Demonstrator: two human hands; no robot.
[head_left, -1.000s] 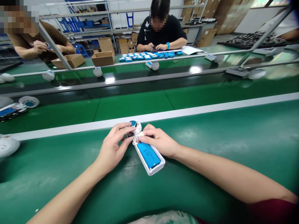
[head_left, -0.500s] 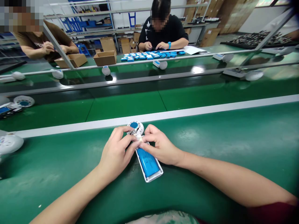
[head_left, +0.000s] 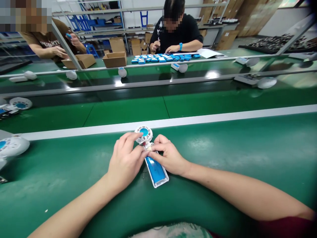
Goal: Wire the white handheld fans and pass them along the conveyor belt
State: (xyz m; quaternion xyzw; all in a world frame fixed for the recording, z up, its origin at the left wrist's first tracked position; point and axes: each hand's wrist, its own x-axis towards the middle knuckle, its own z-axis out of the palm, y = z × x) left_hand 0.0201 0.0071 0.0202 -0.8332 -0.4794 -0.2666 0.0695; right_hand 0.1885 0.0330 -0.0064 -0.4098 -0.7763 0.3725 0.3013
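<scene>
A small white handheld fan (head_left: 144, 130) lies on the green work surface in front of me, its handle open at the back. Inside the handle sits a blue battery pack (head_left: 156, 170); its round head with a blue centre points away from me. My left hand (head_left: 127, 152) grips the fan's neck from the left, one finger reaching onto the head. From the right, my right hand (head_left: 168, 153) pinches at the same neck, thumb and forefinger on a small pale piece (head_left: 149, 148). The fingertips partly hide that piece, and a bit of red shows just above it.
More fan parts (head_left: 15, 148) lie at the left edge. Beyond a pale strip (head_left: 198, 120) runs a conveyor (head_left: 128, 109); further fans (head_left: 255, 81) lie past it. Across sit two co-workers, one behind many blue battery packs (head_left: 160, 59) and near a cardboard box (head_left: 115, 60).
My left fingers have shifted, so the fan's head shows more fully, and one fingertip now rests on it. The handle has swung slightly. A co-worker at left has raised a hand with a blue item.
</scene>
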